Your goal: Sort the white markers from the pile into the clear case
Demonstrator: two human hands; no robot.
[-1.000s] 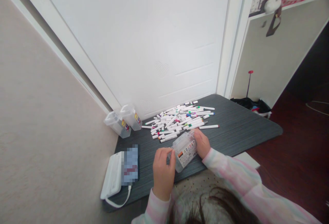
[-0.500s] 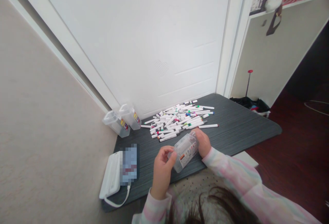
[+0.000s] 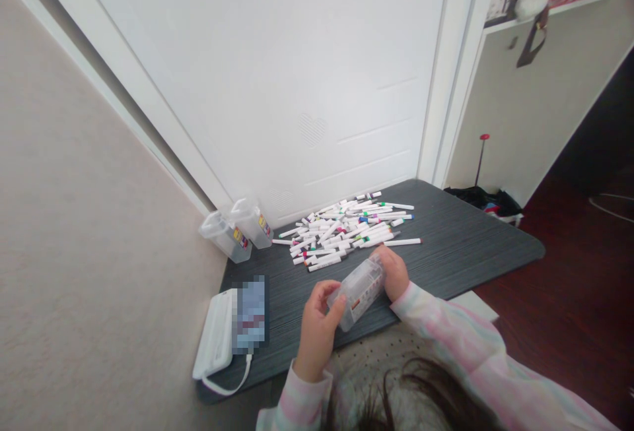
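Observation:
A clear plastic marker case (image 3: 357, 291) with a printed label is held tilted over the near side of the dark table (image 3: 460, 239). My left hand (image 3: 321, 322) grips its left end, thumb on the near face. At the other end, my right hand (image 3: 393, 272) is closed around the upper right corner, its fingertips partly hidden. Just beyond the case lies a loose heap of white markers (image 3: 341, 230) with caps of various colours. I see no markers inside the case.
Two clear plastic cases (image 3: 226, 239) stand at the table's back left against the wall. Nearer, a white power bank-like box (image 3: 214, 335) with a cable lies beside a phone (image 3: 251, 315) with a blurred screen. A white door (image 3: 297, 74) borders the back edge.
The case has turned slightly in my hands, and my left hand has shifted a little to the right. The marker heap looks the same.

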